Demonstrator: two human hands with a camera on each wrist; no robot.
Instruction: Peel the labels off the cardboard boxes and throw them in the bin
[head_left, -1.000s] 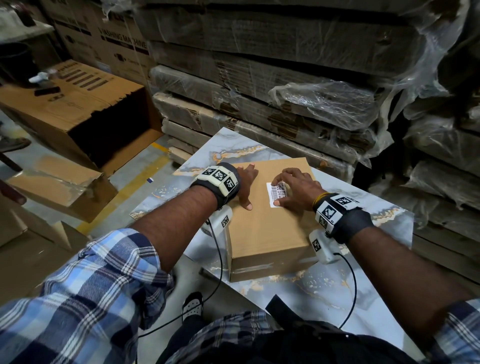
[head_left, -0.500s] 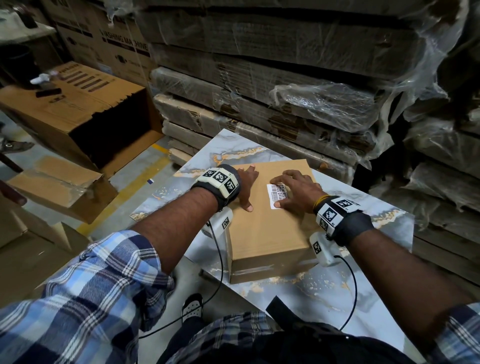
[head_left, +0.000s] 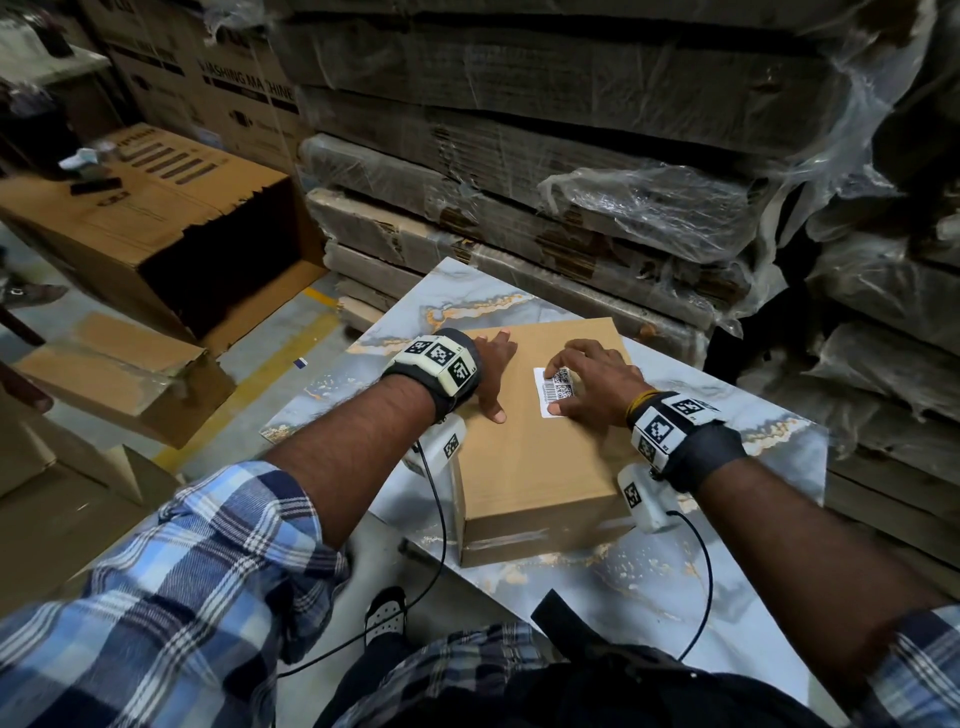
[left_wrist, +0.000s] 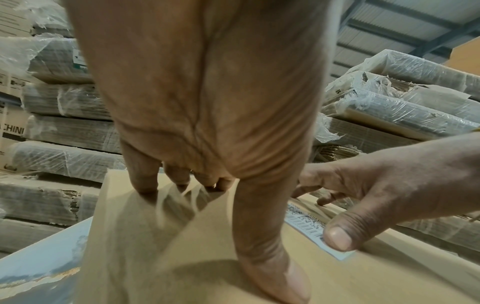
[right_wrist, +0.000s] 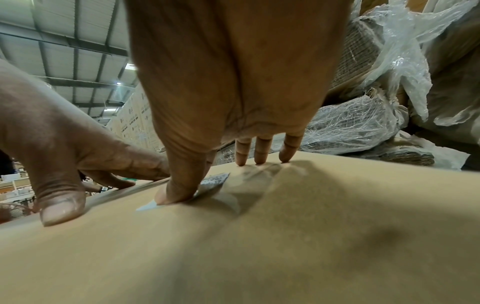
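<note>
A plain brown cardboard box (head_left: 540, 467) lies on a marble-patterned slab (head_left: 649, 587). On its top sits a white barcode label (head_left: 554, 387), seen edge-on in the left wrist view as a label (left_wrist: 306, 223) and in the right wrist view as a label (right_wrist: 215, 179). My left hand (head_left: 491, 374) presses flat on the box's left side, fingers spread, thumb (left_wrist: 265, 257) stretched towards me. My right hand (head_left: 592, 382) arches over the label; its thumb (right_wrist: 176, 193) bears on the label's near corner, and its other fingertips (right_wrist: 259, 158) touch the cardboard beyond. The label looks stuck down.
Shrink-wrapped stacks of flattened cardboard (head_left: 571, 208) rise right behind the slab and to the right. A large open brown carton (head_left: 156, 228) and a crushed box (head_left: 119, 374) lie on the floor at left, beside a yellow floor line (head_left: 249, 395).
</note>
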